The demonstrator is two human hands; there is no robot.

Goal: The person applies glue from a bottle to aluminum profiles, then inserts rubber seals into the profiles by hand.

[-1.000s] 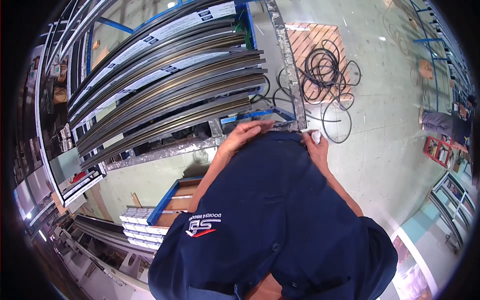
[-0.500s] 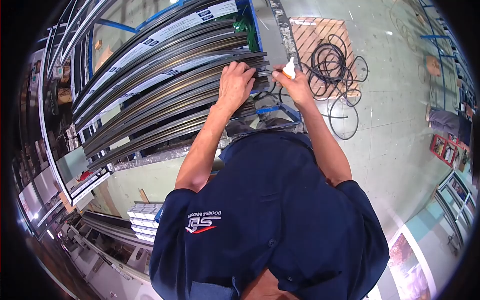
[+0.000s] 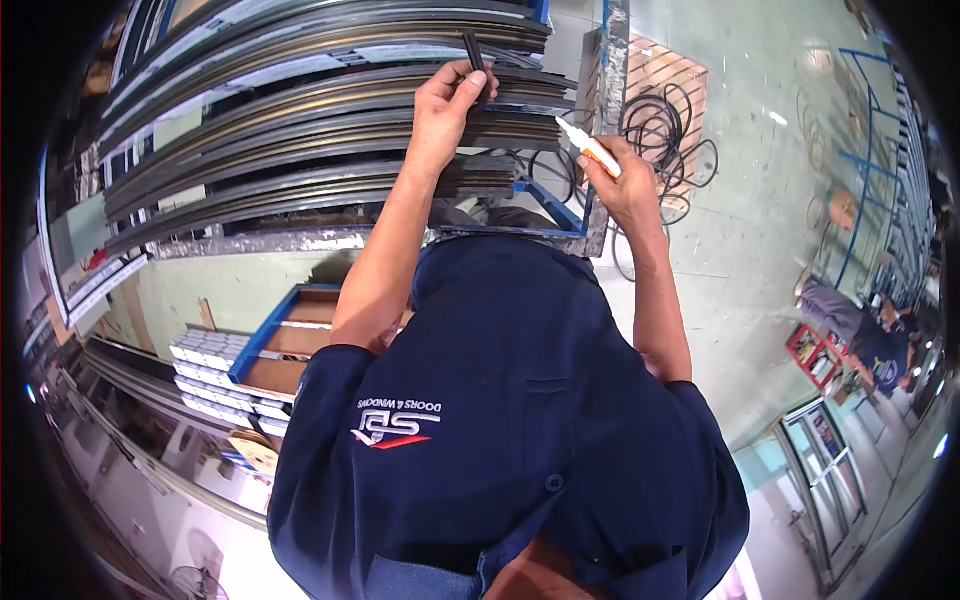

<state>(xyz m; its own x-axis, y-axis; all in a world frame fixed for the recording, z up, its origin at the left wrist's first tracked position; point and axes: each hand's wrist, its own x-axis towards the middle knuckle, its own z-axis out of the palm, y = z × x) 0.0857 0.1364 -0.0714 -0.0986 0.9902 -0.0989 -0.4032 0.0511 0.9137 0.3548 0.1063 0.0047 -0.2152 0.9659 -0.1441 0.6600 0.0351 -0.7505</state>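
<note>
Both your hands have climbed in the last second. They were down at your waist, and now they work at the cut ends of the long dark grey metal profiles (image 3: 300, 130) stacked flat on the rack. Your left hand (image 3: 445, 105) has shifted up from a lower bar and is closed, thumb against fingers, on a narrow black strip (image 3: 473, 52). The strip stands up out of the grip across the ends of the upper profiles. Your right hand (image 3: 630, 185) is clamped on a slim white applicator with an orange band (image 3: 590, 148). Half a second ago it stood upright; now it lies slanted, tip aimed at the profile ends just beside your left hand. I cannot tell whether the tip touches metal. So the work now sits at that upper corner of the stack, with strip and applicator held near each other.

The blue steel rack frame (image 3: 555, 212) runs below your hands, between your body and the stack. Coils of black cord (image 3: 665, 115) lie on a wooden pallet (image 3: 680, 75) just beyond your right hand. A pile of white-capped bars (image 3: 215, 375) sits low on your left. Another person (image 3: 860, 335) crouches well apart on the right, beside a red tray (image 3: 812, 352). Your left forearm crosses the lower profiles and hides part of their ends.
</note>
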